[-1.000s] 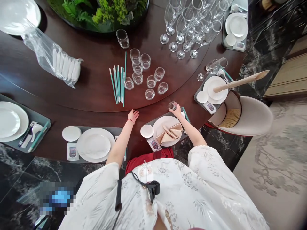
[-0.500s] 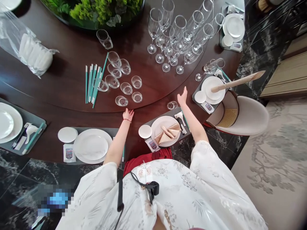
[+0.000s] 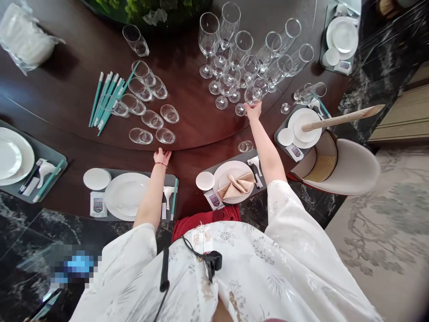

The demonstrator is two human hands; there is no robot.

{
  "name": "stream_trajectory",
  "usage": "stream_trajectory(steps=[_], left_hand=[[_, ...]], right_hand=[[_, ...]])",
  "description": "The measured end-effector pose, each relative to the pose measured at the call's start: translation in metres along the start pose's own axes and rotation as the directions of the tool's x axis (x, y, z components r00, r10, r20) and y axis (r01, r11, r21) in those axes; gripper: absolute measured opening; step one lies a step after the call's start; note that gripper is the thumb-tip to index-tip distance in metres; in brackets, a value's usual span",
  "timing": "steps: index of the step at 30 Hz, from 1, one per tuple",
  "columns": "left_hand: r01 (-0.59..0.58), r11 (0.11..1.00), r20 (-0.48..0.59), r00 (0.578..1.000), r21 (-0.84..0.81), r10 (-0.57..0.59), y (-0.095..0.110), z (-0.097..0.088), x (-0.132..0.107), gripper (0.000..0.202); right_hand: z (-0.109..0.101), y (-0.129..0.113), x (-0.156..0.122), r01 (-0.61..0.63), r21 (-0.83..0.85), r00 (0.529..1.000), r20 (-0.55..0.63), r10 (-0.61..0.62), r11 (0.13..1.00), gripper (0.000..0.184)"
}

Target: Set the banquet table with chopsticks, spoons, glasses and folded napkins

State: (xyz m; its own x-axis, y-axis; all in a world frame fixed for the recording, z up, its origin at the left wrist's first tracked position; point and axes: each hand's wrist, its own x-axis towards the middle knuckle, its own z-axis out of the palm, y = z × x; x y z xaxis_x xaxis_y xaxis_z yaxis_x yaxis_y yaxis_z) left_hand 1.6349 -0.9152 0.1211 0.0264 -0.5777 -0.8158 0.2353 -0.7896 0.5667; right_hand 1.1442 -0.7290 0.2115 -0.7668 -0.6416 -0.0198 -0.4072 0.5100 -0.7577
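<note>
My right hand (image 3: 254, 110) reaches to the near side of the stemmed glasses, fingers closed round the stem of a wine glass (image 3: 254, 92) that still stands among the others. My left hand (image 3: 162, 156) lies at the rim of the dark wooden turntable (image 3: 201, 129), fingers stretched out and holding nothing. Just beyond it stand several short tumblers (image 3: 165, 135). In front of me a folded beige napkin (image 3: 237, 186) rests on a white plate (image 3: 221, 172), with a small tumbler (image 3: 246, 146) above the setting.
Teal chopsticks (image 3: 109, 100) lie left of the tumblers. A plastic-wrapped white pack (image 3: 23, 38) sits farther left, and greenery (image 3: 144, 9) fills the centre. Another setting on the right has a rolled napkin (image 3: 342, 120) jutting over a chair (image 3: 355, 165).
The turntable has turned, carrying the tumblers, chopsticks and wrapped pack leftward. My left hand moved left along its rim. My right hand moved forward and took hold of a wine glass stem.
</note>
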Motion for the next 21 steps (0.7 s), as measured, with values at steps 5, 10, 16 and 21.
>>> stream_trajectory(steps=[5, 10, 16, 21], left_hand=[[-0.015, 1.0, 0.021, 1.0, -0.001, 0.015, 0.012, -0.011, 0.005, 0.013], [-0.018, 1.0, 0.053, 0.998, -0.007, 0.019, 0.012, -0.012, 0.001, 0.012], [-0.039, 0.999, 0.028, 0.999, 0.007, 0.039, 0.032, -0.02, 0.011, 0.014], [-0.047, 0.998, 0.01, 0.999, 0.028, 0.047, 0.046, -0.024, 0.018, 0.013]], right_hand=[[0.027, -0.014, -0.003, -0.025, 0.01, 1.0, 0.005, 0.025, 1.0, 0.051], [0.044, -0.02, -0.061, -0.005, -0.053, 1.0, 0.014, 0.006, 0.999, 0.039], [0.047, -0.012, -0.188, 0.019, 0.011, 0.989, 0.149, -0.021, 1.0, 0.024], [0.06, 0.0, -0.238, -0.066, 0.028, 0.989, 0.132, 0.062, 0.997, 0.017]])
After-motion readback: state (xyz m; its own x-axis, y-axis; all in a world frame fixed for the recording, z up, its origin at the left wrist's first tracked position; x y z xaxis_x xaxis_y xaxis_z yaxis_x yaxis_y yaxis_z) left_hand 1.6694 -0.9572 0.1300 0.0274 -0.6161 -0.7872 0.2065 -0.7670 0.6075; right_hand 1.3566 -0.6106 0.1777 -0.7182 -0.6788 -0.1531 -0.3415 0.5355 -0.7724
